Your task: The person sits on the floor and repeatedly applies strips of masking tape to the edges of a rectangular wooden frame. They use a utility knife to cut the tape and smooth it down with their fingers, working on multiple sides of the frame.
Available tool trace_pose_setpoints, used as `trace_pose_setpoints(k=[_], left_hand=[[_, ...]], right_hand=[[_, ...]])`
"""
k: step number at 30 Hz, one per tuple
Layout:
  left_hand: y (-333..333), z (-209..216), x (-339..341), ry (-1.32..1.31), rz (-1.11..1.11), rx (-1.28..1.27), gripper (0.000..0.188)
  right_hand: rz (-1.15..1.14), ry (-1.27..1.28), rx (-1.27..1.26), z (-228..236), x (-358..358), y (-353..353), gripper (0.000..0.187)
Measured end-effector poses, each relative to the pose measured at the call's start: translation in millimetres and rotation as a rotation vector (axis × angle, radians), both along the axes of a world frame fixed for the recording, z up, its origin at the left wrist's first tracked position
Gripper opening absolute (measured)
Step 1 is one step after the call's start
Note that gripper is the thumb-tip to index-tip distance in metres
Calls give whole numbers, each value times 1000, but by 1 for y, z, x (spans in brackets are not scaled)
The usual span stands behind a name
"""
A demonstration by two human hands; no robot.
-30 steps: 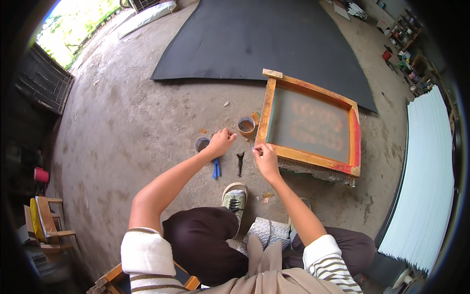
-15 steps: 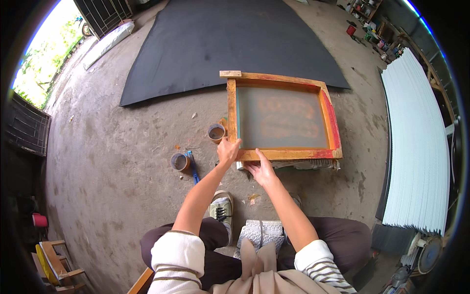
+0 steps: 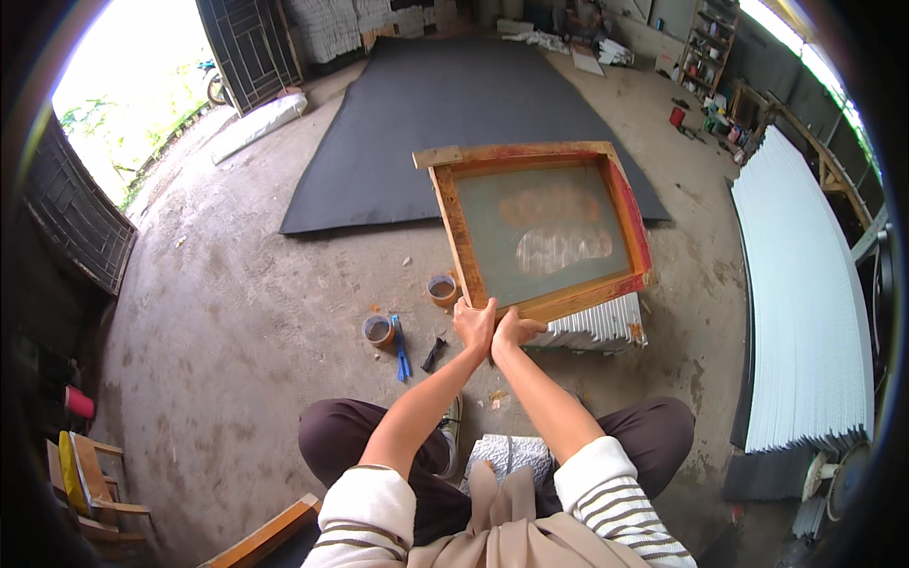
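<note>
A wooden screen-printing frame (image 3: 451,227) with mesh stretched inside it is tilted up in front of me. Its near left corner is in both my hands. My left hand (image 3: 473,325) is closed round that corner, thumb on top of the wood. Right beside it, my right hand (image 3: 517,331) grips the near rail, thumb on top and fingers beneath. Orange-brown marks show through the mesh. Beneath the raised near side, a stack of pale sheets (image 3: 598,328) shows its edges; the frame covers the rest.
Two cups of brown stuff (image 3: 442,290) (image 3: 378,330) stand left of my hands, near a blue-handled tool (image 3: 401,352) and a small black item (image 3: 434,355). A large black sheet (image 3: 454,114) lies beyond. Stacked white sheets (image 3: 800,303) are at right, a wooden stool (image 3: 99,483) at lower left.
The frame's near side has risen off the stack and the frame has turned slightly. My right hand has shifted along the rail, close to my left. The view has tilted farther ahead.
</note>
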State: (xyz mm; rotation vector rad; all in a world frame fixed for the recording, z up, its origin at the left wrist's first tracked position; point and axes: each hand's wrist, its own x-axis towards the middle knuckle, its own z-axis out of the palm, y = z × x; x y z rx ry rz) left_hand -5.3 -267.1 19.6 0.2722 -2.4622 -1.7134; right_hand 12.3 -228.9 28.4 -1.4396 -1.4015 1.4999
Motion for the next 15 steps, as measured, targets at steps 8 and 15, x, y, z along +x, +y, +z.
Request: trace_pose_setpoints(k=[8, 15], left_hand=[[56, 86, -2, 248, -73, 489, 56], [12, 171, -54, 789, 61, 59, 72]], right_hand=[[20, 329, 317, 80, -29, 80, 59], [228, 176, 596, 163, 11, 225, 69]])
